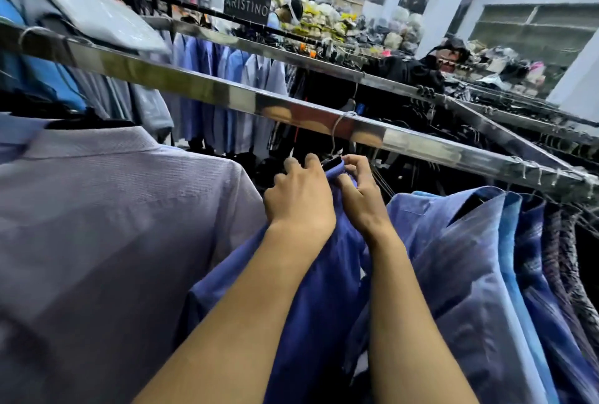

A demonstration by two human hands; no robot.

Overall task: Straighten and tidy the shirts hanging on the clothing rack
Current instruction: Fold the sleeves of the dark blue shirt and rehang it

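Beneath the shiny metal rail (pixel 201 86), left hand (pixel 299 199) and right hand (pixel 359 189) pinch the smooth blue shirt (pixel 330 290).

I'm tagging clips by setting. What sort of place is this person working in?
Most likely a clothing shop or warehouse outlet: shirts on hangers crowd a long metal rail, a black ARISTINO sign stands behind it, and bagged goods are piled along the back.
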